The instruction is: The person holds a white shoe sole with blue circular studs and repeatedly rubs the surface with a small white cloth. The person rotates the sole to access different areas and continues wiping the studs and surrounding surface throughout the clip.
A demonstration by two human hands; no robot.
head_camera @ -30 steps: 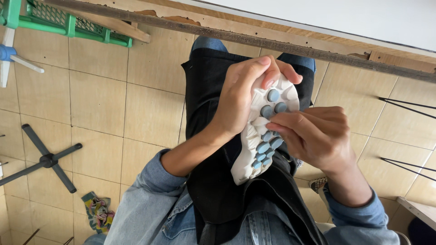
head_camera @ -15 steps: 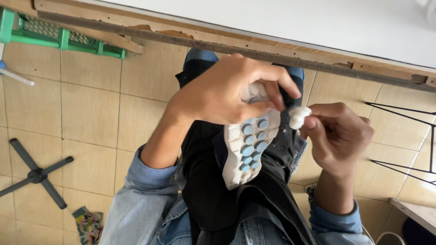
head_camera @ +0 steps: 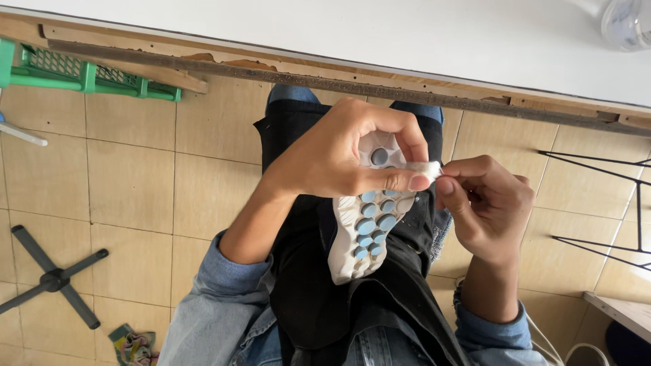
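Observation:
My left hand [head_camera: 342, 152] is wrapped around the upper end of a white shoe sole [head_camera: 366, 224] with round blue studs, held sole-up over my lap. The fingers of that hand cover the sole's top part. My right hand [head_camera: 485, 207] sits just to the right of it, with thumb and fingertips pinched on a small white wad [head_camera: 426, 169] that touches the sole's edge next to my left thumb. A black apron [head_camera: 319, 298] lies over my lap under the sole.
A white table edge [head_camera: 407, 41] with a worn wooden underside runs across the top. A green plastic crate [head_camera: 88, 74] stands top left on the tiled floor. A black chair base [head_camera: 51, 278] is at lower left, thin black wire legs [head_camera: 597, 203] at right.
My left hand has shifted higher on the sole and turned it. My right hand has drawn back from the studs to the sole's right edge, pinching the white wad.

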